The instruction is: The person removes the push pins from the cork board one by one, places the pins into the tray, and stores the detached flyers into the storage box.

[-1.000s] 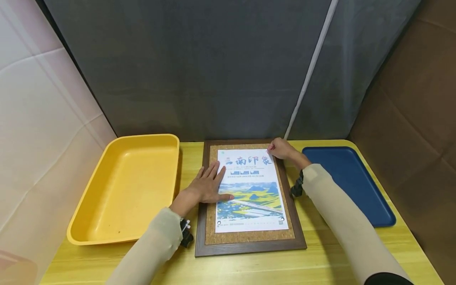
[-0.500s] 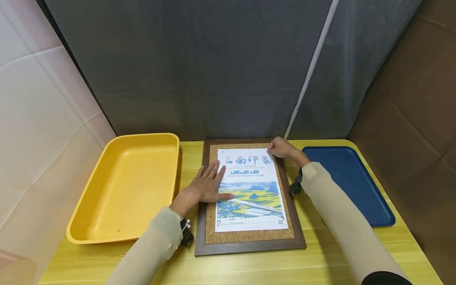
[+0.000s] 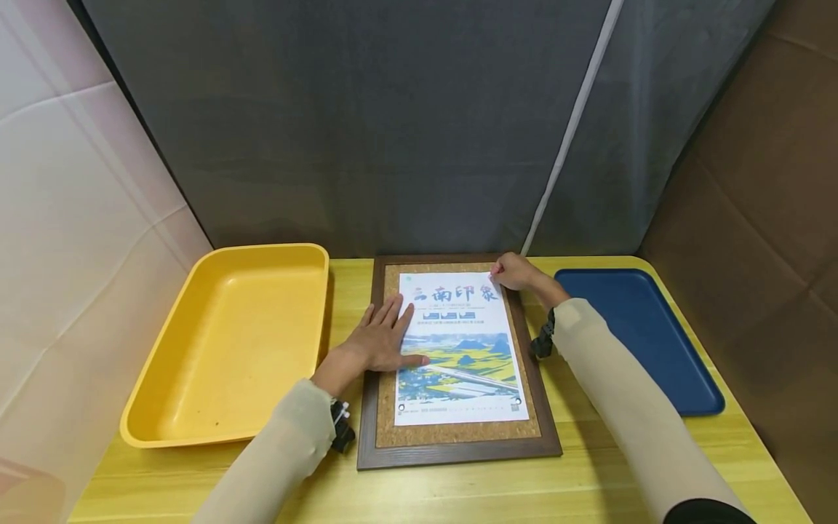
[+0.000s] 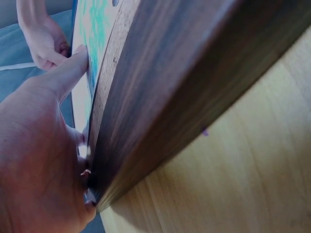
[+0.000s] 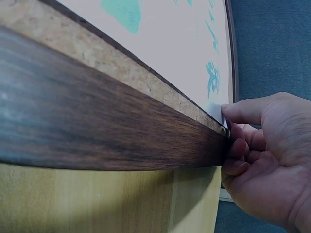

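A printed poster (image 3: 461, 349) with blue characters and a yellow-blue landscape lies on a cork board (image 3: 458, 434) in a dark brown wooden frame (image 3: 458, 456). My left hand (image 3: 380, 342), fingers spread, rests flat on the poster's left edge and the frame. Up at the poster's top right corner, my right hand (image 3: 516, 272) has its thumb and curled fingers pinched together. In the right wrist view the thumb (image 5: 245, 110) lies on the paper corner; whether anything small sits between the fingertips is hidden. Small round pins (image 3: 518, 401) show at the poster's two lower corners.
A deep yellow tray (image 3: 225, 346) stands left of the frame, and a flat blue tray (image 3: 644, 338) lies to the right. Behind the wooden table (image 3: 589, 480) hangs a grey curtain (image 3: 366, 131). A tiny purple thing (image 4: 204, 131) shows beside the frame's underside.
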The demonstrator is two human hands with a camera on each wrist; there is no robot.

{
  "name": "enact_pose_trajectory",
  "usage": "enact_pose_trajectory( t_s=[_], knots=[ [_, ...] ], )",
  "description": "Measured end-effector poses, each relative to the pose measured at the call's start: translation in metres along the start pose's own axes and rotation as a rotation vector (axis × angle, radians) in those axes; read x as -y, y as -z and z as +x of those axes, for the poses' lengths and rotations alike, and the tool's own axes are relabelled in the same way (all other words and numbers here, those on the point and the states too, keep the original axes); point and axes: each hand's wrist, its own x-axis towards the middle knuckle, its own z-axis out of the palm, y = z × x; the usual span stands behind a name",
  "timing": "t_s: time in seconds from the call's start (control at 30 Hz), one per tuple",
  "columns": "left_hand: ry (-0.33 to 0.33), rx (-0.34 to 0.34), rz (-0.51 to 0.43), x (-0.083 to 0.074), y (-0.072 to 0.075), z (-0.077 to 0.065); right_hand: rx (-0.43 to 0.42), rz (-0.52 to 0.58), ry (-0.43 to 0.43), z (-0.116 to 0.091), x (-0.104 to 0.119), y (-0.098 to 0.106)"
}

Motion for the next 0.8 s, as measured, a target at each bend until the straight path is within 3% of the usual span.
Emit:
enact_pose_trajectory(
  t_s=[0.57, 0.8],
  knots=[
    [0.006, 0.009, 0.004, -0.0013, 0.0008, 0.0003, -0.064, 0.053, 0.04, -0.0023, -0.002, -0.0001],
    [0.004, 0.01, 0.01, -0.0017, 0.0015, -0.0007, -0.053, 0.057, 0.059, -0.0035, -0.0021, 0.0003]
  ],
)
